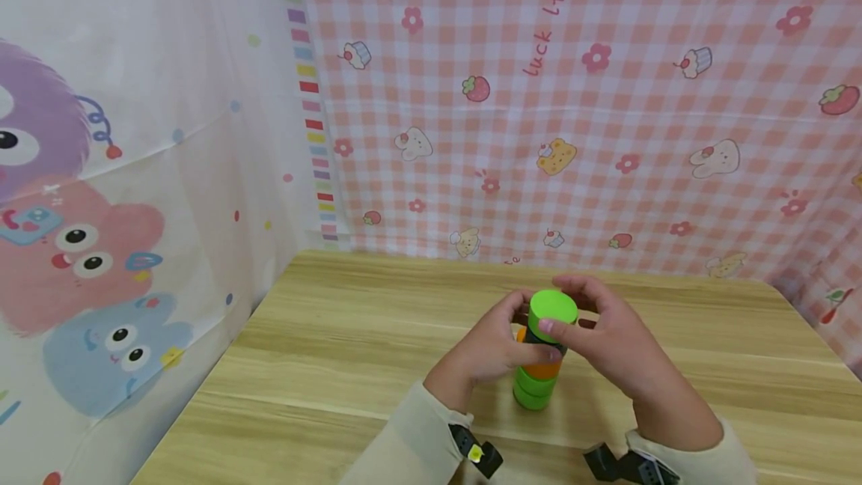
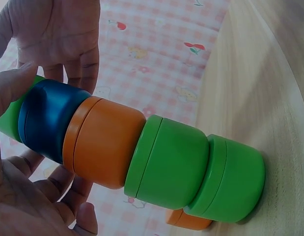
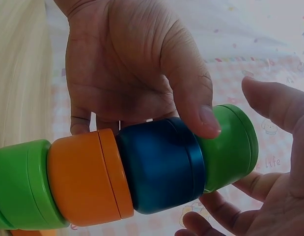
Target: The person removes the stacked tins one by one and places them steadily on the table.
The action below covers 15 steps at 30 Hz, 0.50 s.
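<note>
A tower of small rounded jar-like pieces stands on the table. Two green pieces (image 2: 171, 162) form its lower part. Above them come an orange piece (image 3: 90, 177), a dark blue one (image 3: 161, 164) and a green top piece (image 1: 554, 307). My left hand (image 1: 485, 346) surrounds the upper tower from the left, thumb in front of the blue and green pieces; whether it touches is unclear. On the other side my right hand (image 1: 616, 339) is spread near the top piece, its thumb clear of it in the right wrist view. Some fingertips are hidden behind the tower.
Another orange piece (image 2: 188, 220) shows beside the tower's base, mostly hidden. The wooden table (image 1: 323, 365) meets a pink checked cloth (image 1: 438, 171) at the back and a white cartoon-print cloth (image 1: 215, 185) on the left.
</note>
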{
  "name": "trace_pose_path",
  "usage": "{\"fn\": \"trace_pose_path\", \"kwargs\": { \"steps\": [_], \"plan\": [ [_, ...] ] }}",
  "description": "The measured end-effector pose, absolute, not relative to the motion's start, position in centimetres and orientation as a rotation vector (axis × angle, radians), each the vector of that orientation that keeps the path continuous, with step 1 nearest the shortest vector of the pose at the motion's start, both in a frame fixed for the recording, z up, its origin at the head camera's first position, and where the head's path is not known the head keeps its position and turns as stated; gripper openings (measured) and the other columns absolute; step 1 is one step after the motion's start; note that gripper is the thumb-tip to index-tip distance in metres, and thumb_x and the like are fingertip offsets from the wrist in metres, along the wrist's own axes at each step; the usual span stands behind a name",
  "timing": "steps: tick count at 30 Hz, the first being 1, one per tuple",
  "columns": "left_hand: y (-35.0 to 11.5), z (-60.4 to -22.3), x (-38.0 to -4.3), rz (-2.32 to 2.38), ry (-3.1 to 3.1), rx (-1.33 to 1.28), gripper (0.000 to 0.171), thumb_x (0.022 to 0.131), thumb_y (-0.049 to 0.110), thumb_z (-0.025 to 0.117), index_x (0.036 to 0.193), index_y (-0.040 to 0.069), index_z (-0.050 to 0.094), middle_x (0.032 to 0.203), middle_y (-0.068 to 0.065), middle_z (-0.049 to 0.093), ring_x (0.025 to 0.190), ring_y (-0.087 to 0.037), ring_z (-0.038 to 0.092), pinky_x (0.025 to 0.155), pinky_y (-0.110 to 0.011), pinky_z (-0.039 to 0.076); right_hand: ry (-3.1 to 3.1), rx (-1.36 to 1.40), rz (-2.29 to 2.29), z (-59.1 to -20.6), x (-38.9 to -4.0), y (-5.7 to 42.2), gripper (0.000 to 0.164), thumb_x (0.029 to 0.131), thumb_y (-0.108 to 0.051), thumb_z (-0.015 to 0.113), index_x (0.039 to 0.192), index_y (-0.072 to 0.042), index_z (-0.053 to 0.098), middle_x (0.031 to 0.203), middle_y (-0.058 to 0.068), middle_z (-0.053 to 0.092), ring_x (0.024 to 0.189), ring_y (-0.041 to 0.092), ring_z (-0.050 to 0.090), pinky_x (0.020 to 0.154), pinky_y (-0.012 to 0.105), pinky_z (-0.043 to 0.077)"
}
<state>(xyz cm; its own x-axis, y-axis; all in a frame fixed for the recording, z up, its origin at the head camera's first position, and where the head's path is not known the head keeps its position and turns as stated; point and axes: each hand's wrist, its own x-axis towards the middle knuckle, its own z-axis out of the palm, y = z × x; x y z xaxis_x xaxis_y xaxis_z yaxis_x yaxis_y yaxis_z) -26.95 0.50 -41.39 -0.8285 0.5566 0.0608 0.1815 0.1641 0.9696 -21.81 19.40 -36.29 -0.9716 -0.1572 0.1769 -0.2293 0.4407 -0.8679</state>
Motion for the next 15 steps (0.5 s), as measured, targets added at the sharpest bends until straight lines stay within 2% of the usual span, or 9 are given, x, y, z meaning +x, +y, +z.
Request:
{"fn": "trace_pose_path", "kwargs": {
  "steps": [8,15],
  "plan": [
    [0.47,-41.48,-26.98,1.691,2.160,0.734,0.052,0.091,0.024,0.084,0.136,0.025,0.058,0.125,0.010,0.060,0.116,-0.010,0.054,0.104,-0.042,0.048,-2.644,0.386,1.605,-36.33,-21.86,19.46,0.070,0.093,-0.024,0.082,0.149,0.000,0.047,0.142,0.020,0.057,0.132,0.036,0.051,0.108,0.066,0.039],
    [0.47,-41.54,-27.01,1.685,2.176,0.745,0.049,0.092,0.028,0.083,0.134,0.025,0.058,0.123,0.010,0.061,0.115,-0.010,0.054,0.103,-0.040,0.048,-2.667,0.382,1.587,-36.27,-21.88,19.41,0.069,0.093,-0.023,0.082,0.148,0.002,0.048,0.141,0.021,0.056,0.130,0.037,0.053,0.107,0.066,0.041]
  ]
}}
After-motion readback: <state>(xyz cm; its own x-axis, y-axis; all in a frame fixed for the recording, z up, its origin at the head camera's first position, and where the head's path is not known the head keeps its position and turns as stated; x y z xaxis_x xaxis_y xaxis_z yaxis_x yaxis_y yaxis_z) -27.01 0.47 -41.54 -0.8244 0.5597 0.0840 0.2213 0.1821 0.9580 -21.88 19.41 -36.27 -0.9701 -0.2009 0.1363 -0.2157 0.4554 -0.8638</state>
